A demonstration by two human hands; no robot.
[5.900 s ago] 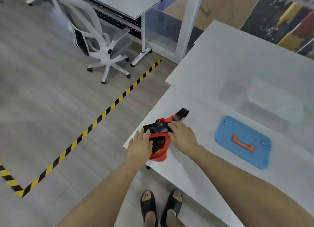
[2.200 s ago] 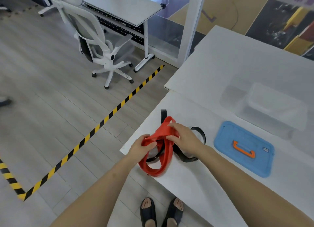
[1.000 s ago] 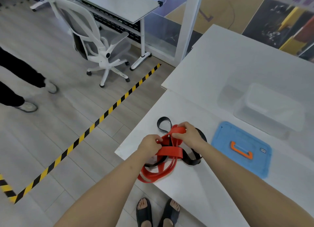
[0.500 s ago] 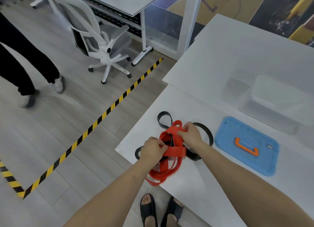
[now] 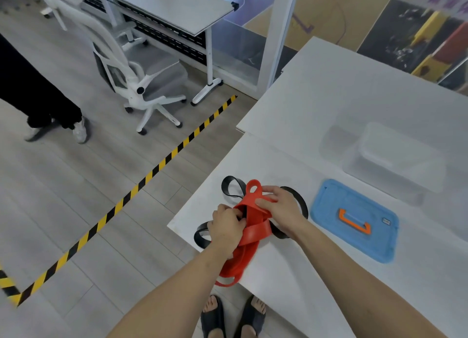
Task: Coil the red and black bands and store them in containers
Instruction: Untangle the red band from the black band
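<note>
A red band (image 5: 250, 226) lies bunched at the near left corner of the white table (image 5: 291, 158), its loops hanging over the edge. Under it sprawls a black band (image 5: 229, 189) with loops sticking out left, far and right. My left hand (image 5: 225, 227) grips the red band at its left side. My right hand (image 5: 281, 206) pinches the red band's upper fold, fingers curled over it. A clear plastic container (image 5: 395, 158) stands farther right, and its blue lid (image 5: 354, 218) with an orange handle lies flat in front of it.
A white office chair (image 5: 131, 79) and a grey desk (image 5: 172, 6) stand on the floor to the left, past a yellow-black tape line (image 5: 152, 170). Another person's legs (image 5: 38, 94) are at the far left. My sandalled feet (image 5: 233, 317) are below the table edge.
Both hands keep working the red band, folding it tighter over the black one. A black loop now sticks out left of my left hand. The other person has walked in at the left.
</note>
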